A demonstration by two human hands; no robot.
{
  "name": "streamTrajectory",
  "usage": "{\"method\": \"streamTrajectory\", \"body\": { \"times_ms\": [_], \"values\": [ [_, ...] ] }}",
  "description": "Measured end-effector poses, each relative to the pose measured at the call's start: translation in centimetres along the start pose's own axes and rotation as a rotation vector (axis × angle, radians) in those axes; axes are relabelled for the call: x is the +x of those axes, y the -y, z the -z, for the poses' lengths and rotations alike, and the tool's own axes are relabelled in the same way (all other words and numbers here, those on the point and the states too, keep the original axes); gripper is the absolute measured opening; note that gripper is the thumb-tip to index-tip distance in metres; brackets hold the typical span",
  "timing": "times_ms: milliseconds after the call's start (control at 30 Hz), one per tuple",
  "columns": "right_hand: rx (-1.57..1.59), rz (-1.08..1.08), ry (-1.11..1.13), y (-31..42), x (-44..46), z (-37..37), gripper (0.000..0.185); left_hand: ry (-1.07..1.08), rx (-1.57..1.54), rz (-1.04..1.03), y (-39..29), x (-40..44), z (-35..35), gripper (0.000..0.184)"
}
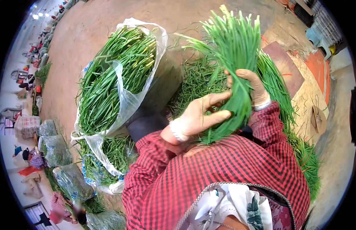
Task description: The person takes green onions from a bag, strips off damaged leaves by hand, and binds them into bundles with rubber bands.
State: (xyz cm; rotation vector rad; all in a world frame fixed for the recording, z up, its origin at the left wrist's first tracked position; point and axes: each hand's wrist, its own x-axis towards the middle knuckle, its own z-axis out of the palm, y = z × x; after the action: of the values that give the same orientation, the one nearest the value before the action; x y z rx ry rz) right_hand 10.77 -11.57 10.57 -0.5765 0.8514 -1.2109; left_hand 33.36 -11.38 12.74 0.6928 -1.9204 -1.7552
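A thick bunch of garlic chives [239, 53] is held upright before my chest, its pale cut ends at the top and its green leaves curving down. My right hand [252, 85], in a thin pale glove, wraps round the middle of the bunch. Lower down, my gloved left hand [203, 115] reaches toward the leaves with thumb and fingers apart. Its fingertips are at the edge of the leaves; whether they press on them I cannot tell. Loose chive leaves [199, 82] lie in a heap behind the bunch.
An open plastic bag [126, 96] stuffed with chives stands at the left. More chives [276, 84] lie at the right, beside a brown board [287, 69] and a roll of tape [318, 119]. Filled plastic bags [72, 180] and other people [61, 207] line the far left.
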Motion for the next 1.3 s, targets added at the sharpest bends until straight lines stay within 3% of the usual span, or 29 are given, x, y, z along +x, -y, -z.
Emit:
{"method": "streamTrajectory", "body": {
  "times_ms": [100, 167, 200, 267, 333, 433, 467, 500, 567, 600, 633, 700, 733, 767, 833, 867, 967, 1000, 1233, 1300],
  "values": [
    [-0.098, -0.005, 0.1, 2.6, -1.2, 1.2, 0.049, -0.012, -0.389, 0.381, 1.6, -2.6, 4.7, 0.05],
    [-0.078, 0.028, 0.166, 2.8, -1.9, 1.5, 0.055, -0.149, -0.456, 0.17, 6.6, -3.5, 7.1, 0.061],
    [-0.079, 0.02, 0.169, 3.0, -2.0, 1.4, 0.055, -0.179, -0.548, 0.116, 5.8, -3.2, 6.6, 0.076],
    [-0.217, -0.091, 0.321, 3.4, -1.7, 1.1, 0.065, -0.207, -0.675, 0.023, 6.7, -2.3, 5.9, 0.083],
    [-0.387, -0.065, 0.388, 2.0, -0.9, -1.5, 0.072, -0.188, -0.819, -0.15, 7.0, -1.0, 6.0, 0.099],
    [-0.646, -0.113, 0.47, -2.5, 0.2, -4.0, 0.09, -0.373, -0.771, -0.182, 5.1, -0.9, 6.1, 0.093],
    [-0.933, -0.039, 0.42, -4.0, 0.4, -3.6, 0.092, -0.45, -0.791, -0.193, 5.8, -0.8, 6.5, 0.091],
    [-0.932, -0.04, 0.434, -3.9, 0.1, -4.5, 0.092, -0.464, -0.786, -0.196, 5.6, -1.0, 6.9, 0.091],
    [-1.396, 0.069, 0.28, -2.8, -1.2, -7.3, 0.099, -0.509, -0.872, -0.197, 5.2, -1.7, 7.5, 0.092],
    [-1.422, 0.005, 0.319, -2.4, -1.5, -8.3, 0.103, -0.563, -0.844, -0.181, 5.4, -2.2, 7.9, 0.093],
    [-1.421, 0.004, 0.324, -2.9, -1.5, -8.0, 0.103, -0.615, -0.827, -0.168, 5.3, -2.5, 8.0, 0.092],
    [-1.507, 0.381, 0.438, -3.6, -1.3, -7.6, 0.105, -0.638, -0.873, -0.178, 5.5, -2.5, 8.6, 0.095],
    [-1.279, 0.28, 0.524, -1.9, -0.8, -8.5, 0.106, -0.545, -0.891, -0.226, 5.3, -2.2, 8.8, 0.096],
    [-1.265, 0.345, 0.481, -1.9, -0.3, -8.0, 0.106, -0.449, -0.909, -0.272, 4.9, -1.9, 9.0, 0.098],
    [-1.112, 0.219, 0.398, -0.8, 0.6, -9.6, 0.106, -0.405, -0.927, -0.276, 4.2, -1.6, 8.7, 0.1],
    [-1.3, 0.354, 0.343, -0.9, 0.8, -10.5, 0.102, -0.424, -0.9, -0.259, 3.5, -1.5, 8.2, 0.099],
    [-1.561, 0.355, 0.26, -2.0, 1.2, -12.9, 0.098, -0.396, -0.812, -0.251, 3.1, -1.3, 8.2, 0.095],
    [-1.645, 0.484, 0.208, -2.8, 1.6, -12.9, 0.091, -0.423, -0.796, -0.244, 2.4, -1.6, 8.0, 0.094],
    [-1.98, 0.273, 0.241, -3.9, 0.4, -15.4, 0.085, -0.419, -0.907, -0.226, 3.3, -2.0, 9.3, 0.071],
    [-1.979, 0.231, 0.286, -3.2, 0.6, -15.2, 0.08, -0.541, -0.955, -0.109, 3.2, -2.1, 9.5, 0.069]
  ]
}}
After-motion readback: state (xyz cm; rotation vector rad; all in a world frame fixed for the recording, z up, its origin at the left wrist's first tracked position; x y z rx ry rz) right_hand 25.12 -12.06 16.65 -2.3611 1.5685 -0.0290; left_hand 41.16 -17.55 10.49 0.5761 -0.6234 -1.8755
